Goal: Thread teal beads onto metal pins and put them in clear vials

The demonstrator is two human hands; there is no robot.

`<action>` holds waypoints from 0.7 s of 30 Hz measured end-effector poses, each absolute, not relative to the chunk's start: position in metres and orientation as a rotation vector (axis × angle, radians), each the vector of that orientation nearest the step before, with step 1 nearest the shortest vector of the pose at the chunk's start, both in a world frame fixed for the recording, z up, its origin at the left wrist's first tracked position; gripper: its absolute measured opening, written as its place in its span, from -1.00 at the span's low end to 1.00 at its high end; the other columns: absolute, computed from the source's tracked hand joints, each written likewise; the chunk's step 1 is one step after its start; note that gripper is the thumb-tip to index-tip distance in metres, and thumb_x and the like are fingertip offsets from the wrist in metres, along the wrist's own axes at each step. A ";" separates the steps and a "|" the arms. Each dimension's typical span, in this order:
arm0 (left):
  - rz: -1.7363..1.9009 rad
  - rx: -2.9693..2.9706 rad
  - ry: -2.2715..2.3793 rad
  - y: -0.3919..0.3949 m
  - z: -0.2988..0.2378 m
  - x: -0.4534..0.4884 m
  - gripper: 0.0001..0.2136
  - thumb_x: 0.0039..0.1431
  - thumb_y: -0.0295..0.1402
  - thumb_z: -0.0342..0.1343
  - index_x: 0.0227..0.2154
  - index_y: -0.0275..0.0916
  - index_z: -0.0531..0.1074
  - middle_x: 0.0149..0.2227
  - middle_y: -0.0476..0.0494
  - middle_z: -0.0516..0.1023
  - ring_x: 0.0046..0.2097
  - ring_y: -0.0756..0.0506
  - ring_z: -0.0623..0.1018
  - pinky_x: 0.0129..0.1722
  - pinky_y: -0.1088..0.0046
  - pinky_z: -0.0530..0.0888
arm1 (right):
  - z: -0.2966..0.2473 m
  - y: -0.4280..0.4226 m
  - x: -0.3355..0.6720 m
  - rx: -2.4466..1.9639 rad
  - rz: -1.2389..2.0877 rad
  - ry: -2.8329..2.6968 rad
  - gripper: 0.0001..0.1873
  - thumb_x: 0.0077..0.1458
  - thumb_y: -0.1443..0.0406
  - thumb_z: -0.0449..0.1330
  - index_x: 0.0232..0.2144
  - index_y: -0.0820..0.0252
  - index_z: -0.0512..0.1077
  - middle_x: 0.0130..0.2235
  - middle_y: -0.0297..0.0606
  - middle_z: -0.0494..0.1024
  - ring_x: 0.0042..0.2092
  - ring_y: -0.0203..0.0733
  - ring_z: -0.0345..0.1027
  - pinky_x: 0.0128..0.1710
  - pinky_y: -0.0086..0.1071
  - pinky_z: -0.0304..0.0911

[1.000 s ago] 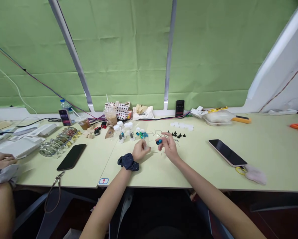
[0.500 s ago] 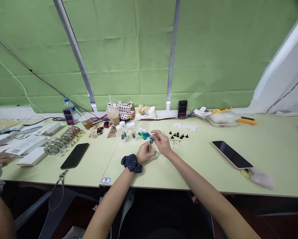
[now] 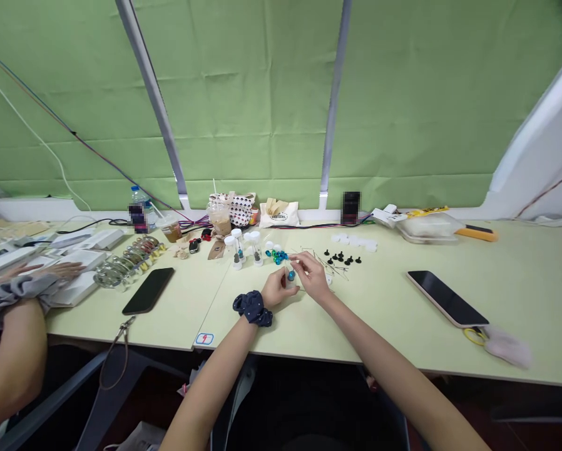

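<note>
My left hand (image 3: pixel 276 289), a dark scrunchie (image 3: pixel 251 308) at its wrist, is closed around a small clear container, mostly hidden by the fingers. A shiny blue ball (image 3: pixel 291 275) shows at the container's mouth; whether it sits inside or just above I cannot tell. Just over it, the fingertips of my right hand (image 3: pixel 311 275) are pinched together on something too small to make out. Several blue and green balls (image 3: pixel 277 257) lie behind my hands. Capped clear bottles (image 3: pixel 258 254) stand to their left. Thin metal pieces (image 3: pixel 340 268) lie to the right of my right hand.
Black small parts (image 3: pixel 349 261) and white caps (image 3: pixel 353 240) lie right of my hands. Phones lie at the right (image 3: pixel 445 297) and left (image 3: pixel 148 291). Drink cups (image 3: pixel 219 219) and cables stand along the back. A co-worker's hand (image 3: pixel 67 270) rests among white boxes (image 3: pixel 74 289).
The blue ball has gone lower, to the container in my left hand, with my right fingers now above it. The co-worker's arm has reached further in. The view has shifted slightly.
</note>
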State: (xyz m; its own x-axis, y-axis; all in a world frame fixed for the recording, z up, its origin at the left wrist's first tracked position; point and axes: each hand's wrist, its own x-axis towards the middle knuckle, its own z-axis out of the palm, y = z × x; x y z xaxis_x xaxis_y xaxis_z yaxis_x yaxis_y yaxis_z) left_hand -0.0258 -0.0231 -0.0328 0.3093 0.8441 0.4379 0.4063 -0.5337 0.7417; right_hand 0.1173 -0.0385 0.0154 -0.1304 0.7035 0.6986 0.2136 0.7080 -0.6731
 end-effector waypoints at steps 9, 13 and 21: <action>1.129 2.065 1.118 -0.024 -0.033 -0.026 -0.78 -0.12 -0.29 0.17 -0.46 -0.25 0.26 -0.56 0.07 0.26 -0.53 0.05 0.24 -0.53 0.52 0.17 | 0.017 -0.037 0.123 -0.857 0.391 -1.898 -0.77 0.19 0.16 -0.02 -0.23 0.13 0.35 -0.28 -0.21 0.51 -0.33 -0.21 0.37 -0.32 -0.38 0.23; 1.139 2.064 1.106 -0.023 -0.034 -0.026 -0.78 -0.11 -0.29 0.16 -0.51 -0.23 0.22 -0.60 0.10 0.23 -0.55 0.06 0.24 -0.54 0.52 0.19 | 0.034 -0.041 0.130 -0.922 0.293 -2.181 -0.78 0.18 0.16 0.01 -0.17 0.06 0.34 -0.24 -0.28 0.52 -0.40 -0.23 0.35 -0.33 -0.38 0.18; 1.174 2.039 1.203 -0.023 -0.031 -0.031 -0.80 -0.14 -0.34 0.15 -0.51 -0.23 0.20 -0.55 0.08 0.31 -0.52 0.05 0.28 -0.50 0.53 0.20 | 0.032 -0.040 0.142 -1.188 0.183 -1.906 -0.77 0.23 0.27 -0.10 -0.24 0.18 0.34 -0.29 -0.23 0.47 -0.38 -0.25 0.30 -0.31 -0.40 0.13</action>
